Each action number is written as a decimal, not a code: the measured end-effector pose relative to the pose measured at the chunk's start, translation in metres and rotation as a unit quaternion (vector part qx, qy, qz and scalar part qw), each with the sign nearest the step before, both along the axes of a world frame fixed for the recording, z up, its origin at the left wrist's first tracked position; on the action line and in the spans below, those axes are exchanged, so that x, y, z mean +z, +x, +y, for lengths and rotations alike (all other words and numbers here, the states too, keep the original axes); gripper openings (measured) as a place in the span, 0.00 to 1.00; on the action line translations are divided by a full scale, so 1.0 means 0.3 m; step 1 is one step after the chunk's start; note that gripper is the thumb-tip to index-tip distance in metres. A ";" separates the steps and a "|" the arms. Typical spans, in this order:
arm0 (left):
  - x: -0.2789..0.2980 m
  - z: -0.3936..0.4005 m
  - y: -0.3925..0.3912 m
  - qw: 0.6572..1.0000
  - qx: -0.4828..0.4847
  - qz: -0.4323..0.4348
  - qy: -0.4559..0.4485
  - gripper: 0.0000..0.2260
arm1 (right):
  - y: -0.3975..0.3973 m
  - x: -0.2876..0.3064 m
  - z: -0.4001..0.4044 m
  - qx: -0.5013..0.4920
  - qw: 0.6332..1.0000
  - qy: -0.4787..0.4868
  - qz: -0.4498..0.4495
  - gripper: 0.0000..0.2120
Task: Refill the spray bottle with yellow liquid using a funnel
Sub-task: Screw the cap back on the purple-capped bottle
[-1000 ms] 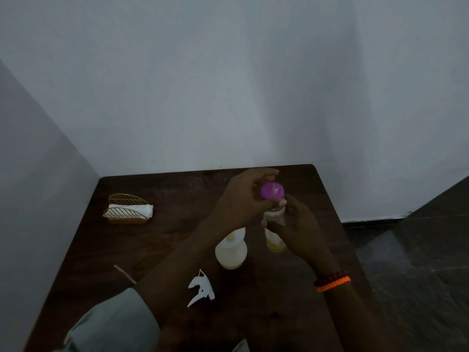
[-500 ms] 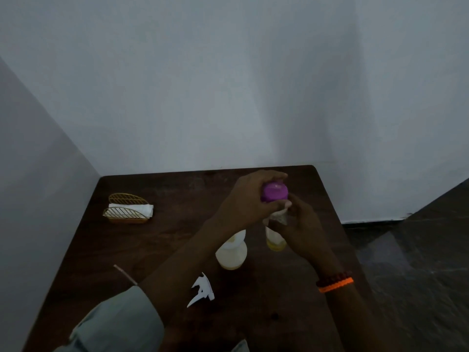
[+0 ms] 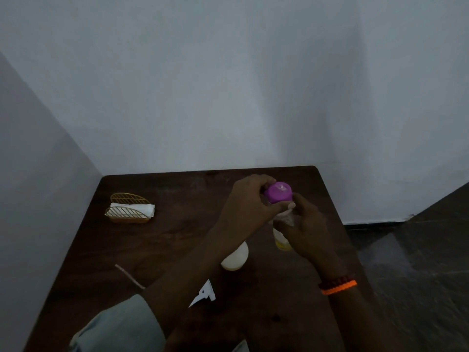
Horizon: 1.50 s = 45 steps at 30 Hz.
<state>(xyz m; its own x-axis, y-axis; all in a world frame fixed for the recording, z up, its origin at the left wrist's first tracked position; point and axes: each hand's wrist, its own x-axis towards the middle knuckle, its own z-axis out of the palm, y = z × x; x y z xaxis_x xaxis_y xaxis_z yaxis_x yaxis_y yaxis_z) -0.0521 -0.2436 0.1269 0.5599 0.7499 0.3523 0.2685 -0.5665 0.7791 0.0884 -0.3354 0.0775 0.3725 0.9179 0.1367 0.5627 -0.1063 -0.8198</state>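
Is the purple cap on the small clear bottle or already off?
On. The purple cap sits atop the small clear bottle, gripped by the left hand; tightness cannot be told.

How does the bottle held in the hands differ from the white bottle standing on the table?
The held bottle is clear, purple-capped, gripped by the left hand and right hand. The white bottle is opaque, wider, untouched on the table. Both are upright.

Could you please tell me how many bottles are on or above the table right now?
2: a purple-capped bottle with yellow liquid, held by both hands toward the table's right; a whitish bottle standing beside it, partly hidden behind the left forearm.
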 end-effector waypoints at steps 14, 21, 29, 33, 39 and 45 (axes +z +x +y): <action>0.067 0.047 -0.019 0.998 -0.059 -0.014 0.033 0.23 | 0.029 0.073 0.004 0.041 0.999 -0.006 -0.032 0.26; 0.088 0.094 -0.061 0.998 -0.048 -0.012 0.034 0.25 | 0.011 0.110 0.050 0.074 0.996 0.006 -0.046 0.26; 0.258 0.309 -0.157 0.996 0.026 -0.040 0.072 0.24 | -0.020 0.307 0.373 0.164 0.980 0.038 -0.104 0.32; 0.272 0.473 -0.244 0.994 0.071 -0.005 0.083 0.24 | -0.083 0.319 0.612 0.175 0.977 0.041 -0.113 0.27; 0.141 0.729 -0.348 0.988 0.137 0.056 0.054 0.23 | -0.237 0.176 0.920 0.189 0.980 0.014 -0.069 0.22; -0.075 0.922 -0.407 0.977 0.159 0.136 0.053 0.23 | -0.318 -0.039 1.126 0.190 0.979 -0.019 -0.075 0.21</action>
<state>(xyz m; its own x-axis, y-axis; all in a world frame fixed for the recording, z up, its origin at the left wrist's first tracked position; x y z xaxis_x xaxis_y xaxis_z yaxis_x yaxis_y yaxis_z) -0.1741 0.0332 0.1045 0.3892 0.8679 0.3088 0.6319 -0.4954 0.5960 -0.0069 0.0023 0.0657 -0.0178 0.9918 0.1262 0.6813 0.1044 -0.7245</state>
